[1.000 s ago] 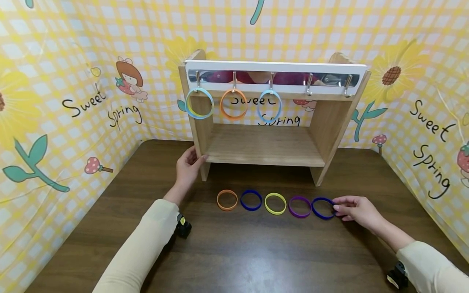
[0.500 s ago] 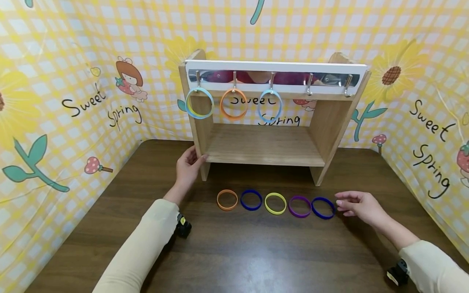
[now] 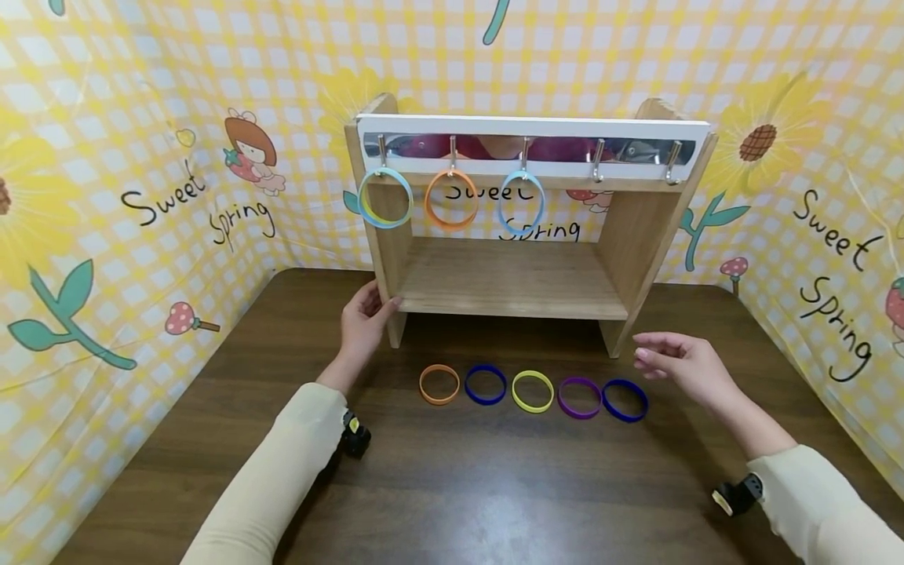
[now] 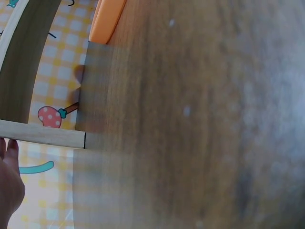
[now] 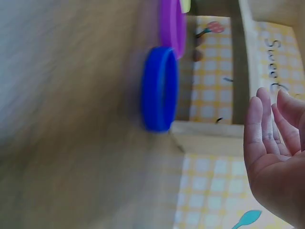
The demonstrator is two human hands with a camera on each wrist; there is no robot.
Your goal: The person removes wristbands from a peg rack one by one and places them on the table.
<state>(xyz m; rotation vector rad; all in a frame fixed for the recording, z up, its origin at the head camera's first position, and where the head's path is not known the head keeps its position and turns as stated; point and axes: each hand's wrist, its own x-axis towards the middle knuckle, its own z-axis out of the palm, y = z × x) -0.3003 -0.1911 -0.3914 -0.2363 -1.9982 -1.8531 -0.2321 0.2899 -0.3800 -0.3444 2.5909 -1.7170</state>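
Note:
My left hand [image 3: 363,326] holds the left side panel of a wooden shelf [image 3: 515,275], thumb on the front edge and fingers behind. In the left wrist view its fingertips [image 4: 12,148] lie against that panel. The right hand [image 3: 688,369], fingers loosely extended and holding nothing, is raised beyond the right-hand blue wristband [image 3: 625,401]. A row on the table continues leftward with a purple wristband [image 3: 580,398], a yellow wristband [image 3: 533,391], another blue wristband [image 3: 485,384] and an orange wristband [image 3: 439,384]. The right wrist view shows the nearest blue band [image 5: 159,89] apart from the hand.
A white hook rail [image 3: 530,125] runs along the shelf's top. From its left hooks hang a light-blue band with yellow inside [image 3: 385,224], an orange band [image 3: 450,226] and a pale-blue band [image 3: 521,231]. Patterned cloth [image 3: 176,71] surrounds the brown table [image 3: 452,494].
My right hand has let go of the right-hand blue wristband, drawn back a little and risen toward the shelf's right side. The left hand keeps its hold on the shelf.

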